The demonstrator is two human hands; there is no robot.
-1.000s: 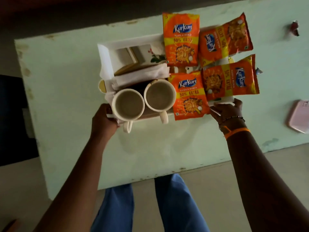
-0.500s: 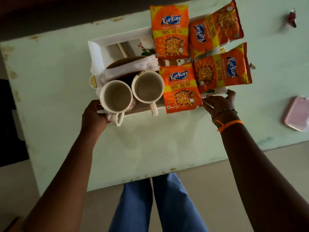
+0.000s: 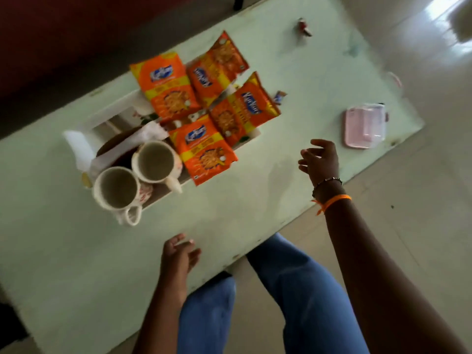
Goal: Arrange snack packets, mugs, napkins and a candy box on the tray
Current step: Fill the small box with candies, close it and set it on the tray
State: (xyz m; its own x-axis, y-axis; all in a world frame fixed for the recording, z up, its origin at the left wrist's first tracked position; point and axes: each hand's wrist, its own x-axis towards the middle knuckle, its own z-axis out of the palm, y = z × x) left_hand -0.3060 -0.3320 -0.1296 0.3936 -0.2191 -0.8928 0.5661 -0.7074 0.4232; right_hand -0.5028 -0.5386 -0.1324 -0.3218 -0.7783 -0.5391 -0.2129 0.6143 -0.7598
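Two mugs (image 3: pixel 138 180) on tray (image 3: pixel 163 192), pink box (image 3: pixel 364 126) nearby

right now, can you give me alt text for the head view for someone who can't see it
Both hands, left and right, hover open and empty above a pale green table, clear of a white tray. The tray holds four orange snack packets, two empty mugs and white napkins. A pink box lies farther right.
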